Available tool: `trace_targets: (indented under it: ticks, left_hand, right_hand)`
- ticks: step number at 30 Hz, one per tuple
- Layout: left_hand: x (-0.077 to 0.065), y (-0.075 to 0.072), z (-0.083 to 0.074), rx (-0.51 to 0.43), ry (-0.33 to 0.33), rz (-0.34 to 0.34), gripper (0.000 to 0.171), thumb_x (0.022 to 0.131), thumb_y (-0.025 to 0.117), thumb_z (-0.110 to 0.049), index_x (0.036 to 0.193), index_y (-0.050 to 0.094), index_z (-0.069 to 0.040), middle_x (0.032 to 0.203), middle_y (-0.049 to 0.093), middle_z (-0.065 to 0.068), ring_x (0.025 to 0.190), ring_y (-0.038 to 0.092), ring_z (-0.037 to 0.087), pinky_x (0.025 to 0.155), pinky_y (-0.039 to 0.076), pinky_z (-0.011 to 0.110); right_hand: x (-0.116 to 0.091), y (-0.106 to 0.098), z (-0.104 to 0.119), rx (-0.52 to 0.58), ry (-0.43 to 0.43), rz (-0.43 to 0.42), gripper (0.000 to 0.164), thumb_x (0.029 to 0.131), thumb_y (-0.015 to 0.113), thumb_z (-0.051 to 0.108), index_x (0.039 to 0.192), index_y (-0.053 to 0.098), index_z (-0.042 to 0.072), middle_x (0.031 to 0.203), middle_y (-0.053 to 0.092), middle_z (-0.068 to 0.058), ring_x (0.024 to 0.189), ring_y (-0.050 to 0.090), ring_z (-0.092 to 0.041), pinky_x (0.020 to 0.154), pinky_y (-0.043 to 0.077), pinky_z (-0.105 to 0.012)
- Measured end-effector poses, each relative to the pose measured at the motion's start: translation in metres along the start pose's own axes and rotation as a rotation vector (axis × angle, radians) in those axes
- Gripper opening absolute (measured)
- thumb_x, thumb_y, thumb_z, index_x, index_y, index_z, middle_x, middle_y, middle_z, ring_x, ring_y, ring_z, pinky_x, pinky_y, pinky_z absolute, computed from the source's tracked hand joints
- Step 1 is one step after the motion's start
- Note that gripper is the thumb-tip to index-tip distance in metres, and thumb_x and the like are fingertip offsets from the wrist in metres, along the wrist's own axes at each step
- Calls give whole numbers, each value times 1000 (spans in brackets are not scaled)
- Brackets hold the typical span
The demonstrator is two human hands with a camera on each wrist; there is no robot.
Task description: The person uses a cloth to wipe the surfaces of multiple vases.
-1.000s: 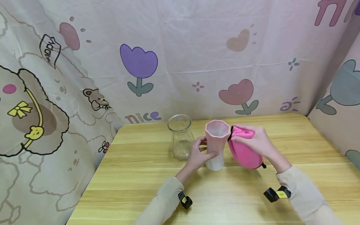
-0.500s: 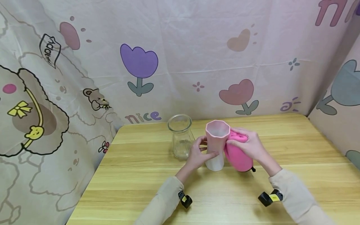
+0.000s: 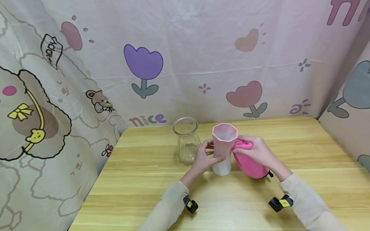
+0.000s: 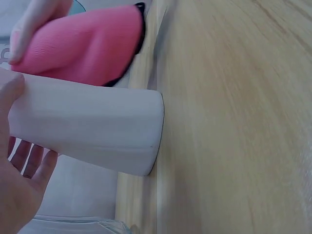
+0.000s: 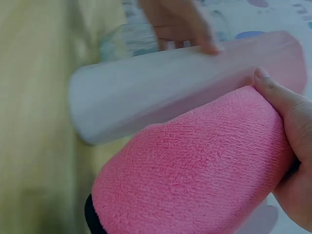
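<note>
A tall faceted vase (image 3: 222, 154), pink at the rim and fading to white below, stands upright on the wooden table. My left hand (image 3: 203, 158) grips it from the left, thumb across the front and fingers behind. On the other side, my right hand (image 3: 257, 150) holds a folded pink cloth (image 3: 251, 164) with black edging, pinched at its top and hanging down. In the right wrist view the fuzzy cloth (image 5: 195, 165) lies beside the vase (image 5: 146, 97), near its rim end. Whether cloth and vase touch is hard to tell.
Behind my left hand stands a clear glass jar (image 3: 185, 144) with a wide rim, close to the vase. The table (image 3: 138, 183) backs onto a printed fabric hanging (image 3: 188, 64), which also runs along the sides. A small black camera sits on each sleeve.
My right hand with the cloth has moved left and lower against the vase's side, then the cloth's bottom has swung back right. My left hand and the vase have stayed put.
</note>
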State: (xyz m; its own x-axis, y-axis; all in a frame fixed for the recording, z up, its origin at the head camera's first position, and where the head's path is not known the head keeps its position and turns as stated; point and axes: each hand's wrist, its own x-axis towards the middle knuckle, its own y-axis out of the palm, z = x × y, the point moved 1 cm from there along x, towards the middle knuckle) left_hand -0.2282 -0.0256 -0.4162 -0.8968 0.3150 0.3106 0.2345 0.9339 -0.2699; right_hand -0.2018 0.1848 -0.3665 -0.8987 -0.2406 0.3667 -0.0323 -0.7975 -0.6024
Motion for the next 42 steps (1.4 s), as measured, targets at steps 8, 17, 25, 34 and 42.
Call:
trace_targets:
  ticks: [8,17,25,34,42]
  left_hand:
    - [-6,-4,-26,-18,-10,10,60,69,78,-8,120,48,-1,112,55,13,99,54,24,84,51,29]
    - [-2,0,-7,-17,0,2,59,68,79,-12,119,49,-6,110,55,6,98,54,17,83,50,25]
    - [-1,0,2,5,56,-1,61,69,80,-22,119,49,-7,110,55,6,98,54,17,83,51,32]
    - [-3,1,-1,-24,-8,-4,60,68,80,-17,120,49,-11,112,55,3,100,53,18,83,50,25]
    - [-3,0,-2,-19,-10,-6,61,68,80,-19,120,50,-11,111,55,2,99,53,16,83,50,24]
  right_hand:
    - [-2,12,-6,7,-20,17,41,76,73,28,110,64,7,104,66,-8,94,61,-21,80,52,-34]
    - [-6,13,-12,-11,14,34,46,74,75,30,110,64,4,103,66,-9,95,62,-23,80,52,-39]
    - [-5,21,-14,45,11,69,43,74,74,33,109,65,9,98,68,-3,89,63,-14,76,52,-28]
    - [-8,35,-24,10,10,199,34,74,75,29,103,67,12,90,68,2,81,63,-9,71,52,-24]
    - [-12,40,-31,-103,-5,252,45,72,76,24,109,64,1,93,69,-5,83,64,-15,73,53,-31]
